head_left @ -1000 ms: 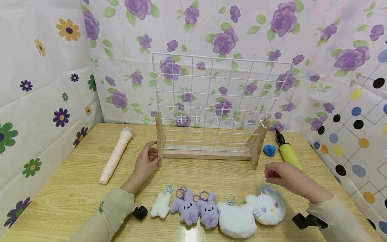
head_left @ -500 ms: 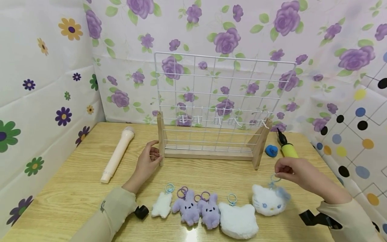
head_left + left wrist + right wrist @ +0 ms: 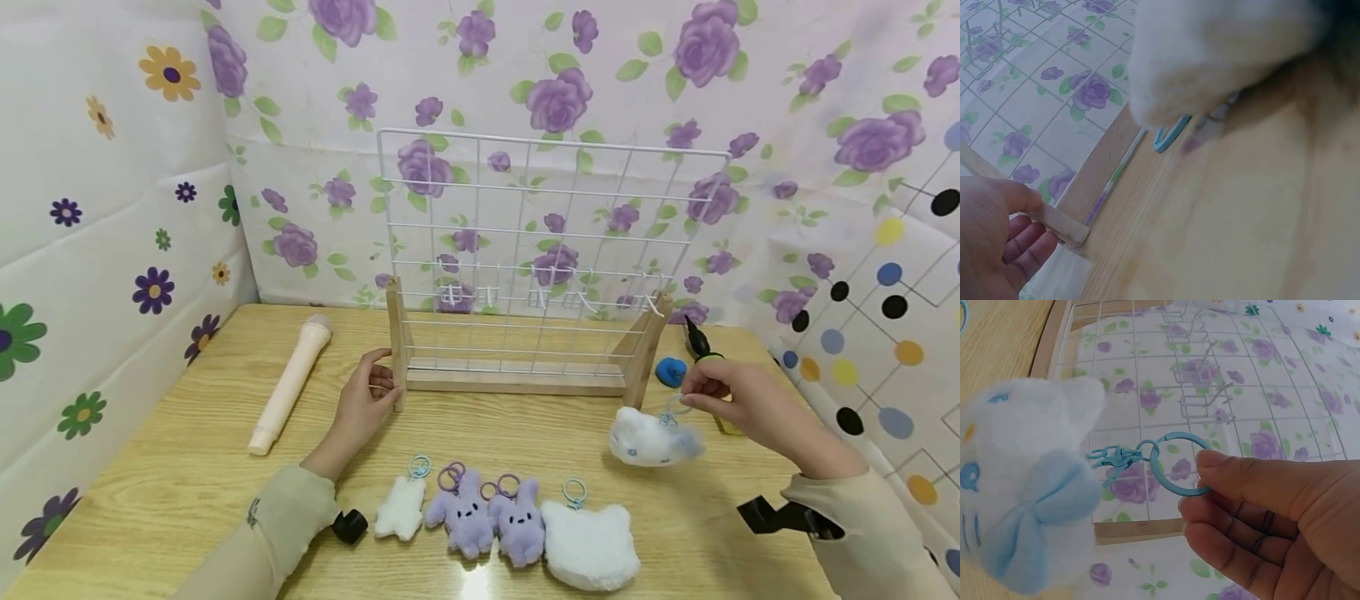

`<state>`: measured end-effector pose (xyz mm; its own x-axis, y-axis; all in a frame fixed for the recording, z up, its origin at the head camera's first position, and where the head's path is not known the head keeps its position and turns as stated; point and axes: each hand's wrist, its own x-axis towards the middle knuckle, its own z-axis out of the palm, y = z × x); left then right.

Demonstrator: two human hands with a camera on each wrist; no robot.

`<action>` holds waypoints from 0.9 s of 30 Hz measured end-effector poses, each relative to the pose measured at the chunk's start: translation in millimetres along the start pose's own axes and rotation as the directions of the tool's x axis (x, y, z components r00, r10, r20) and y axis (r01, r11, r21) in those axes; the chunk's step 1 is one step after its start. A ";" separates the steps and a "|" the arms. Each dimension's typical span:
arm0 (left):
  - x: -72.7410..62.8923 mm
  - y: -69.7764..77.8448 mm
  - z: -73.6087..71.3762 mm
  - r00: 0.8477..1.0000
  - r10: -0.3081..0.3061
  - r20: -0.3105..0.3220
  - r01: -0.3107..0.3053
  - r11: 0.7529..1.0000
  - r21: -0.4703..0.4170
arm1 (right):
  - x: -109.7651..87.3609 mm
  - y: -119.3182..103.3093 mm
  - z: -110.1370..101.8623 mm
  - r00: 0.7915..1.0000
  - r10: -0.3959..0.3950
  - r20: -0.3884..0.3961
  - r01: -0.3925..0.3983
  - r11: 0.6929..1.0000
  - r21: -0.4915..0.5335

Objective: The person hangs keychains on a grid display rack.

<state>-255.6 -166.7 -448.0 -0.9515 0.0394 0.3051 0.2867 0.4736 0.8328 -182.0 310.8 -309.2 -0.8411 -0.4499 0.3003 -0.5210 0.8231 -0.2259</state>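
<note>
My right hand (image 3: 738, 404) pinches the light-blue ring (image 3: 1175, 464) of a white cat-face plush keychain (image 3: 648, 437) between thumb and fingers. The plush, with a blue bow (image 3: 1041, 519), hangs above the table, right of centre. At the rack's left end, my left hand (image 3: 365, 404) holds the wooden upright (image 3: 397, 350), thumb in front and fingers bent at its side. The white wire grid rack (image 3: 555, 217) stands upright and carries several white hooks (image 3: 581, 302) low down. In the left wrist view, a blurred white fuzzy shape (image 3: 1210, 62) covers the top.
Along the front lie a small white plush (image 3: 401, 508), two purple rabbit plushes (image 3: 468, 521) and a white cat-shaped plush (image 3: 588, 546). A pale microphone (image 3: 288, 383) lies at left. Behind my right hand are a blue toy duck (image 3: 671, 372) and a partly hidden pump (image 3: 697, 337).
My right hand has lifted the cat-face keychain from the table by its ring and carried it up and toward the rack. The left hand stays at the wooden upright.
</note>
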 end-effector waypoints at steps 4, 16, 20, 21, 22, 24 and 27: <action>-0.7 -0.8 -0.5 1.000 0.006 -0.003 -0.006 1.000 0.009 | 6.4 -0.3 -5.1 1.000 -0.016 -0.024 0.016 1.000 -0.003; -0.4 0.6 0.0 1.000 0.019 -0.007 -0.018 1.000 0.015 | 24.2 -7.9 -23.9 1.000 -0.007 -0.021 0.008 1.000 0.016; 0.1 0.7 0.2 1.000 0.015 -0.007 -0.015 1.000 0.014 | 32.2 -10.4 -29.2 0.998 -0.008 -0.055 0.008 1.000 -0.003; 0.2 0.7 0.2 1.000 0.014 -0.007 -0.014 1.000 0.015 | 34.4 -10.9 -30.3 0.998 -0.009 -0.062 0.008 1.000 -0.004; 0.2 0.6 0.2 1.000 0.014 -0.007 -0.014 1.000 0.015 | 36.5 -11.2 -31.3 0.998 -0.007 -0.067 0.007 1.000 -0.005; -0.1 0.4 0.3 1.000 0.015 -0.008 -0.015 1.000 0.015 | 41.0 -11.3 -32.4 0.997 -0.007 -0.081 0.007 1.000 -0.002; -0.6 0.2 0.2 1.000 0.014 -0.007 -0.014 1.000 0.016 | 47.2 -10.7 -33.3 0.995 0.008 -0.096 -0.008 1.000 0.002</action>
<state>-255.0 -166.5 -448.1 -0.9464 0.0399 0.3204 0.2985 0.4867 0.8210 -211.2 292.3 -261.8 -0.8274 -0.4076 0.3864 -0.5145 0.8259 -0.2305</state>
